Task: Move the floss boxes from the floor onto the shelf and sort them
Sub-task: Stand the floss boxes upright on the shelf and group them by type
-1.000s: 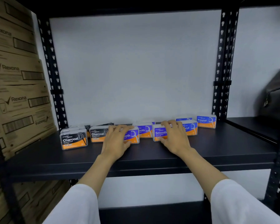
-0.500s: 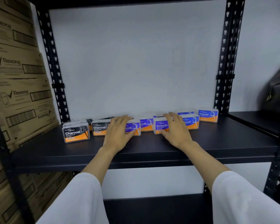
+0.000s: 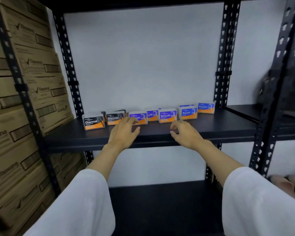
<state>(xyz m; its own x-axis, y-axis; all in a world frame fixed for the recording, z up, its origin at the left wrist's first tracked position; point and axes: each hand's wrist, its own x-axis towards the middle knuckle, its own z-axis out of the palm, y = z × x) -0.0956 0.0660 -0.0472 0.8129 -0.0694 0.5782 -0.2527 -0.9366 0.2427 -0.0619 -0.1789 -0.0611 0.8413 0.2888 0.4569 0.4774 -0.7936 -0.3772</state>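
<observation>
Several small rectangular plastic floss boxes (image 3: 167, 115) are lined along the black metal shelf (image 3: 220, 124), long axes sideways. Just before the row, the left hand (image 3: 123, 132) and right hand (image 3: 184, 133) are held relaxed, nothing gripped; the left hand is nearer.

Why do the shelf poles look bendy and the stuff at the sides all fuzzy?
Head view: the wide-angle lens bows the black shelf posts near the edges; the cardboard cartons at left and a dark shape at right are smeared with blur, while the Smooth box in the middle reads fairly clearly. Lighting is even, with no strong glare on the wall.
</observation>
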